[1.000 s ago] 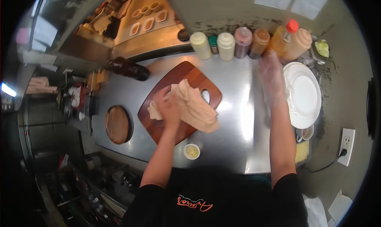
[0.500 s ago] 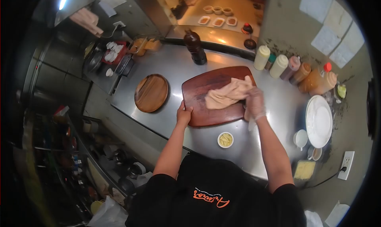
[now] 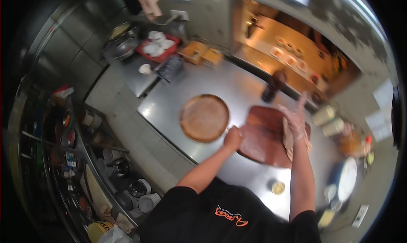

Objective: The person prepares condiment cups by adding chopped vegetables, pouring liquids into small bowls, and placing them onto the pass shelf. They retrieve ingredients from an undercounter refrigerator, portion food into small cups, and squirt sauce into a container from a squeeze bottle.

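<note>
A reddish-brown wooden board (image 3: 265,145) lies on the steel counter, blurred. My left hand (image 3: 234,138) is closed at its left edge, fingers curled against the wood. My right hand (image 3: 295,119), in a clear plastic glove, is over the board's right side with its fingers spread. Beneath that hand a pinkish-tan cloth (image 3: 287,137) hangs bunched on the board, partly hidden by my wrist. A round wooden plate (image 3: 204,118) rests left of the board, close to my left hand. Nearer to me stands a small white cup of pale yellow pieces (image 3: 277,188).
A dark pepper mill (image 3: 273,87) stands behind the board. Squeeze bottles (image 3: 333,126) and white plates (image 3: 347,179) line the right wall. At the back left are a red basket (image 3: 159,50) and orange containers (image 3: 194,52). Shelves with bowls (image 3: 121,167) sit at lower left.
The view has swung left, so the counter appears farther right. My right hand has lifted its fingers apart from the cloth, which has bunched at the board's right side. My left hand stays by the left edge.
</note>
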`<action>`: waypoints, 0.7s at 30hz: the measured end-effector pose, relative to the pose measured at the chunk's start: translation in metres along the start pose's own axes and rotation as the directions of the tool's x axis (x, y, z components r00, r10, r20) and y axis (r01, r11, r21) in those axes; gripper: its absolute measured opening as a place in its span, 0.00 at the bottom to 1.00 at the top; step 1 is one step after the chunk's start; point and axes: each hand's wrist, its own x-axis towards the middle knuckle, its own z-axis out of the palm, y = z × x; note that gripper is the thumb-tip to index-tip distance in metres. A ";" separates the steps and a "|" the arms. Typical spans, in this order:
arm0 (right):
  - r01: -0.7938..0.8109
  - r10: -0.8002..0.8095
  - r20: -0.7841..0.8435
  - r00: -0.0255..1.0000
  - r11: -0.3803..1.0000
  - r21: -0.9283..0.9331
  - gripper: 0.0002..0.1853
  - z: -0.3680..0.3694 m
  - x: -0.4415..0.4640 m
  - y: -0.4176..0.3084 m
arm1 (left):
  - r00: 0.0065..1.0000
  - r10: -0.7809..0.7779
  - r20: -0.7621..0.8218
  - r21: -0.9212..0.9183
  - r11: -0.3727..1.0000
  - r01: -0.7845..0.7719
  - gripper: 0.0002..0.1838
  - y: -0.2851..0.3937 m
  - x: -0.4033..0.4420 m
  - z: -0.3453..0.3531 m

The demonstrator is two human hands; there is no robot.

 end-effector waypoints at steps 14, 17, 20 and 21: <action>0.232 -0.242 -0.137 0.961 0.969 -0.084 0.51 0.152 0.115 -0.004 | 0.831 -0.482 -0.277 -0.230 0.873 0.430 0.18 -0.226 0.005 -0.188; 0.222 -0.230 -0.026 0.973 0.960 -0.170 0.51 0.203 0.103 -0.071 | 0.890 -0.416 -0.188 -0.235 0.899 0.371 0.18 -0.203 0.005 -0.177; 0.204 -0.207 0.036 0.978 0.975 0.086 0.48 0.274 0.088 -0.105 | 0.899 -0.437 -0.011 -0.374 0.836 0.402 0.19 -0.193 0.006 -0.188; 0.188 -0.207 0.099 0.973 0.967 0.172 0.48 0.295 0.082 -0.120 | 0.897 -0.437 0.062 -0.446 0.792 0.417 0.19 -0.194 0.012 -0.194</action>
